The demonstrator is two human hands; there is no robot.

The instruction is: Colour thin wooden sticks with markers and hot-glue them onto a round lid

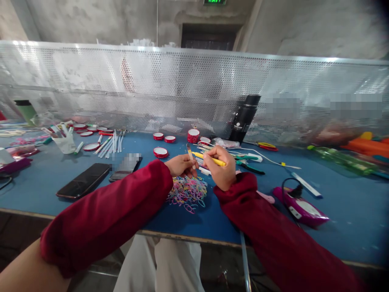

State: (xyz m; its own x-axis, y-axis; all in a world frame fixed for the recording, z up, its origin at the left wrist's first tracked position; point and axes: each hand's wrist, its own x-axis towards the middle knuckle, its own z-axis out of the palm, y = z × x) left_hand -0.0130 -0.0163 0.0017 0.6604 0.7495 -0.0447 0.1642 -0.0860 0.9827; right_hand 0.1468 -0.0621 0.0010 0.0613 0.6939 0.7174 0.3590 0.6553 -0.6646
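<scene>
My left hand (180, 164) pinches a small flat pale stick with a dark brown top end (190, 151), held upright over the table. My right hand (221, 167) grips a yellow marker (218, 162), its tip pointing left and close to the stick. Whether tip and stick touch, I cannot tell. Just below my hands lies a loose heap of thin multicoloured bands (189, 191). A white piece (204, 171) lies between my hands on the table.
Two phones (83, 181) lie left of my arm. Beyond are white sticks (112, 145), a cup of pens (64, 142) and red-rimmed round tins (160, 152). A black bottle (243, 119), pliers (252, 167) and a purple power strip (304, 209) stand or lie rightward. A perforated metal screen (170, 81) bounds the back.
</scene>
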